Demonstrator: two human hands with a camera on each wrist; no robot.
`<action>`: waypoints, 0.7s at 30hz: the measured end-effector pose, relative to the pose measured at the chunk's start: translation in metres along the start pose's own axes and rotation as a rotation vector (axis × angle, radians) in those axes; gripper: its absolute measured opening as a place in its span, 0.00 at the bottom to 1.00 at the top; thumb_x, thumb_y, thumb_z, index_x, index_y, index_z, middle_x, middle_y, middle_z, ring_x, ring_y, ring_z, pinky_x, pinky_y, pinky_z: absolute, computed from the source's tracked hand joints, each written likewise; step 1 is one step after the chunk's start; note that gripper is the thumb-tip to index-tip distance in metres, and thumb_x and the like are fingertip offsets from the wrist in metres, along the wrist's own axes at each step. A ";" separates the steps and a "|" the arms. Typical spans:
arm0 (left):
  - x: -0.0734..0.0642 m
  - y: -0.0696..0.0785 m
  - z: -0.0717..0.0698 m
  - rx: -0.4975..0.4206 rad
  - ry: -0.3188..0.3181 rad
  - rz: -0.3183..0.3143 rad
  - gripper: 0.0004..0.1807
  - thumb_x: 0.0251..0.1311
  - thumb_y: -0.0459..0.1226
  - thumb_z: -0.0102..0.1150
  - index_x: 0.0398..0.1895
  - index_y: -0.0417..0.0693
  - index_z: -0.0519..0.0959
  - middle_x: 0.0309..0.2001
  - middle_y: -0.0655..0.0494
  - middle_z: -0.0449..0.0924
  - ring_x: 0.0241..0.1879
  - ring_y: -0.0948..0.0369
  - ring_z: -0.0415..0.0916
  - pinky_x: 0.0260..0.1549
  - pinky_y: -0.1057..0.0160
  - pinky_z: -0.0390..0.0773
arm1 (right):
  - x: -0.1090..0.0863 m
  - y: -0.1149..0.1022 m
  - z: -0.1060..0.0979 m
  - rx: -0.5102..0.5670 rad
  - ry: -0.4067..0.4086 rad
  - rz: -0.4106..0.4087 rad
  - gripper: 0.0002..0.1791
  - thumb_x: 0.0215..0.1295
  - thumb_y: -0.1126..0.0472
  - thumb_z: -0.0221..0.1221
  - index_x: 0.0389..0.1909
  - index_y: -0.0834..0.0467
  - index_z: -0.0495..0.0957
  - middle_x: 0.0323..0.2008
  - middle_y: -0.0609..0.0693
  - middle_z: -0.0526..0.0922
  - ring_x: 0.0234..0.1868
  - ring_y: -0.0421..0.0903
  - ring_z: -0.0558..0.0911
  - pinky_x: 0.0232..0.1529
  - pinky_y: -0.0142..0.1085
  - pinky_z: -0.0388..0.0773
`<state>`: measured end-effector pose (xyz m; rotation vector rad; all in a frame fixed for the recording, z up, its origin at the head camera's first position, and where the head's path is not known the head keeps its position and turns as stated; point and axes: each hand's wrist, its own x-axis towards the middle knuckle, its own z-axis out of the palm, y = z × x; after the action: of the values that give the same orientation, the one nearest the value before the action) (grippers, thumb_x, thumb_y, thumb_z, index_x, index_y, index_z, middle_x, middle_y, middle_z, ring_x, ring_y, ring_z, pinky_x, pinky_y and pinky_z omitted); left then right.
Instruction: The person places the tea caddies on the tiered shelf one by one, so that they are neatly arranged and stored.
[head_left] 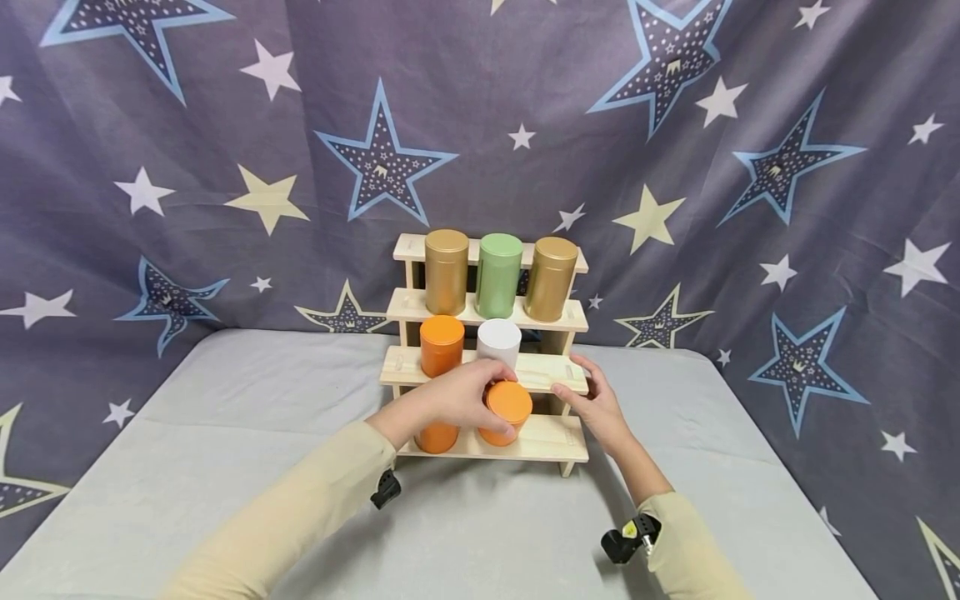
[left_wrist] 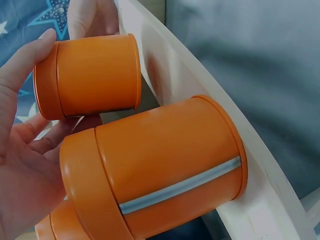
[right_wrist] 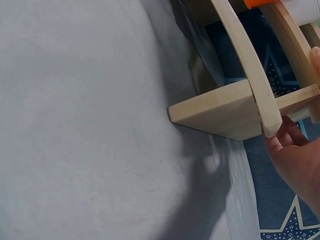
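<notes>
A stepped wooden rack (head_left: 551, 437) stands on the grey cloth, bearing several round lidded tins. My left hand (head_left: 468, 393) grips a small orange tin (head_left: 510, 403) around its lid, over the lowest step. Whether that tin's base touches the board cannot be told. Left of it on the same step is another orange tin (left_wrist: 160, 170), with a grey stripe down its side. My right hand (head_left: 597, 408) holds the rack's right end, its thumb on the second board and its other fingers behind. In the right wrist view, that hand (right_wrist: 300, 160) is partly cut off by the frame.
Higher up stand an orange tin (head_left: 442, 343) and a white tin (head_left: 498, 340). Above them are a gold tin (head_left: 446, 273), a green tin (head_left: 499, 277) and a second gold tin (head_left: 551, 280). A star-patterned curtain (head_left: 480, 192) hangs close behind the rack.
</notes>
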<state>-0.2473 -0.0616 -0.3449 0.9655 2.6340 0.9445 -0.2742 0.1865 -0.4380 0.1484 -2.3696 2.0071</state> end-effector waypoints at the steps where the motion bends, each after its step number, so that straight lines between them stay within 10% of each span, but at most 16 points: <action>1: 0.000 0.000 0.000 0.001 -0.005 -0.003 0.33 0.39 0.46 0.76 0.50 0.48 0.73 0.45 0.58 0.76 0.43 0.63 0.72 0.49 0.62 0.73 | 0.000 0.001 0.000 -0.002 0.001 -0.004 0.36 0.61 0.61 0.61 0.68 0.50 0.57 0.51 0.56 0.71 0.40 0.36 0.76 0.41 0.26 0.75; 21: 0.001 -0.004 0.002 0.034 -0.033 -0.028 0.31 0.39 0.46 0.76 0.48 0.48 0.73 0.43 0.59 0.76 0.41 0.63 0.71 0.48 0.63 0.72 | 0.000 0.001 -0.001 0.003 -0.001 -0.010 0.36 0.60 0.62 0.62 0.68 0.50 0.57 0.51 0.55 0.71 0.41 0.36 0.76 0.42 0.26 0.75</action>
<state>-0.2490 -0.0625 -0.3493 0.9409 2.6372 0.8723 -0.2744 0.1877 -0.4393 0.1607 -2.3620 2.0060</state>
